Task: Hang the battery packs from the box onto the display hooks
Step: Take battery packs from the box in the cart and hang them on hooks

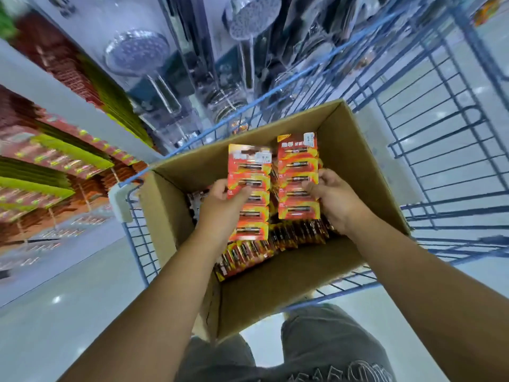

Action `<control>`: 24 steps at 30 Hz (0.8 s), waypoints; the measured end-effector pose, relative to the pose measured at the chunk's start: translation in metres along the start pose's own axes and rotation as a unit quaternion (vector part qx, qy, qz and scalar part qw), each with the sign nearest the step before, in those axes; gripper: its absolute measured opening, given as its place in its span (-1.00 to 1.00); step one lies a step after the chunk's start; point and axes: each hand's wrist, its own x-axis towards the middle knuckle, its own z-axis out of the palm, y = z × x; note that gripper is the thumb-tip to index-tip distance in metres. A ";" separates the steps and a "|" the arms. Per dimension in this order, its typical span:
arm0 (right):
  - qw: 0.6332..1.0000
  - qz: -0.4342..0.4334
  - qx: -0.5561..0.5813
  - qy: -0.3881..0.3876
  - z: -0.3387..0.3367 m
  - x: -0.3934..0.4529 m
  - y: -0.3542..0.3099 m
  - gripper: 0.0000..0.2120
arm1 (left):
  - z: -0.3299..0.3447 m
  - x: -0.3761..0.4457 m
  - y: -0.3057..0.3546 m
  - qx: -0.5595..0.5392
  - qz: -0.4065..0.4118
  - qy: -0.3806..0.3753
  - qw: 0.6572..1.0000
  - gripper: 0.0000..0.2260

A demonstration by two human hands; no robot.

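Observation:
An open cardboard box (358, 166) sits in a blue wire cart and holds several red-orange battery packs (248, 257) stacked on edge. My left hand (220, 210) grips one long strip of battery packs (249, 166) by its left edge, lifted above the stack. My right hand (334, 199) grips a second strip of battery packs (298, 166) by its right edge. Both strips stand side by side over the middle of the box. Display racks (55, 166) with hanging red and green packs fill the left side, blurred.
The blue wire cart (440, 150) surrounds the box and extends far to the right. Boxed shower heads (137, 53) hang on the shelf ahead. Pale glossy floor (68, 299) lies at lower left. My legs in grey shorts (316, 348) are below the box.

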 end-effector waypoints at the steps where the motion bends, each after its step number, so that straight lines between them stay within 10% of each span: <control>1: 0.999 -0.016 0.015 -0.028 0.006 -0.016 -0.008 -0.79 | -0.007 -0.012 0.009 -0.012 0.009 0.009 1.000 -0.87; 24: 0.913 -0.289 -0.037 -0.287 0.303 -0.269 -0.181 -0.52 | -0.282 -0.277 0.184 -0.209 0.309 0.200 0.906 -0.90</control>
